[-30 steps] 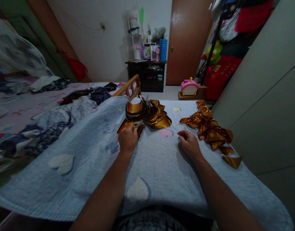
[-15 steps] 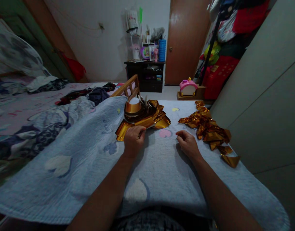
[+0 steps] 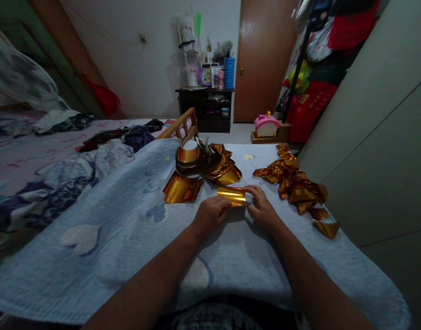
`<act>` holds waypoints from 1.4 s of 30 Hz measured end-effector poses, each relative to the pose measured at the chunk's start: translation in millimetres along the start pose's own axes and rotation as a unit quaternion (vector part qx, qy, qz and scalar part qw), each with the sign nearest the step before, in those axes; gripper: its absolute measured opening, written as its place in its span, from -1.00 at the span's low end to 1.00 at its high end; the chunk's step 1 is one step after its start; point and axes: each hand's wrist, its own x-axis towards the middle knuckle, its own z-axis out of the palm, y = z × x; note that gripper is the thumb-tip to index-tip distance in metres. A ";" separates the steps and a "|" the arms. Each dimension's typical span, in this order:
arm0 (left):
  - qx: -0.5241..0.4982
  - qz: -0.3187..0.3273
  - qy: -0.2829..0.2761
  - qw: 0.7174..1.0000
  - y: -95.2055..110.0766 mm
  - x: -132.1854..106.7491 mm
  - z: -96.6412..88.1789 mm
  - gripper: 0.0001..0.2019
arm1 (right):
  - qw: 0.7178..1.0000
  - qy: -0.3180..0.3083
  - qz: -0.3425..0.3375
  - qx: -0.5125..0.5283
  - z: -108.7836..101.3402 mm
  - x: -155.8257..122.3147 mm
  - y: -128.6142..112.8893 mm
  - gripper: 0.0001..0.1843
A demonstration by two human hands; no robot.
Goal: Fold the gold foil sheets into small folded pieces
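Both hands on one gold foil sheet [image 3: 232, 195], lying on the light blue quilt [image 3: 135, 229] between them. Left hand [image 3: 212, 214] pinches the sheet's left end, fingers curled closed on it. Right hand [image 3: 263, 208] pinches the right end, thumb and fingers tight on the edge. Sheet is shiny, metallic, rectangular, slightly bowed, held low just over the quilt.

Containers: none close to the hands hold foil; it all lies loose on the quilt. At the far wall, a dark shelf unit [image 3: 207, 107] holds small items in its open compartments, too small to identify. On top of it sit a blue stack [image 3: 229, 72] and a few pink and white objects. A pink toy box [image 3: 266, 125] sits on a low wooden stand beside the door [image 3: 262, 59]; its contents are not visible.

Materials and shapes:
- Flat foil stack [image 3: 181, 188], just left of the held sheet: smooth sheets, squared edges, fanned a bit.
- Curled foil heap [image 3: 207, 162], behind the stack: sheets bent into arcs, mirror glossy, silver undersides showing at the rim.
- Folded foil pile [image 3: 296, 185], right of the right hand: creased, angular pieces, crumpled look, trailing toward the quilt's right edge.
- Quilt: soft, stitched texture, pale heart patches in pink, white and yellow.
- Wooden rail [image 3: 183, 126] behind the heap, plain slats.
- Loose clothes [image 3: 93, 151] on the left, soft, rumpled.
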 end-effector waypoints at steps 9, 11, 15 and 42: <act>-0.049 0.000 -0.020 0.999 8.2 2.2 -4.8 -0.80 | 0.985 0.099 0.143 -0.010 1.3 2.8 14.5 -0.42; -0.054 0.016 -0.010 0.998 10.3 2.5 -5.7 -0.78 | 0.982 0.112 0.140 -0.058 2.1 2.3 13.9 -0.31; -0.033 0.041 0.007 0.999 12.3 1.9 -6.2 -0.75 | 0.982 0.072 0.166 -0.047 -1.0 3.2 10.1 -0.45; -0.513 -0.278 -0.036 0.812 7.1 10.6 3.8 -0.21 | 0.950 -0.091 0.108 0.280 -21.2 0.5 -31.4 -0.88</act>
